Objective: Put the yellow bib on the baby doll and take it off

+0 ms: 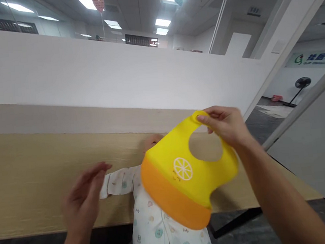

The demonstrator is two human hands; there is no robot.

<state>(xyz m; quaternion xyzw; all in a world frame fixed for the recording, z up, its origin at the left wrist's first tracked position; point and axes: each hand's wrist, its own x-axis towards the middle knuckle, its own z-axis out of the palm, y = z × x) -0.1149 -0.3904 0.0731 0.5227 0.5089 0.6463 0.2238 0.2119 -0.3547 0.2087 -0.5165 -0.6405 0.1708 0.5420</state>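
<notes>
My right hand (pixel 226 123) pinches a yellow baby bib (pixel 165 148) by its neck strap. The bib has an orange catch pocket along its bottom and a white citrus-slice print; it hangs tilted in the air. Behind it lies a baby doll (pixel 152 141) in a white printed sleepsuit (pixel 147 219). The bib covers most of the doll's head and part of its chest. To the left, near the doll's sleeve, my left hand (pixel 85 198) is raised with thumb and fingers apart, slightly blurred and holding nothing.
The doll's upper body rests on a light wooden table (pixel 35 176), its lower body reaching past the front edge. A white partition (pixel 103 74) with glass above stands behind the table. At the right is a doorway, with a black fan (pixel 302 82) on the floor beyond.
</notes>
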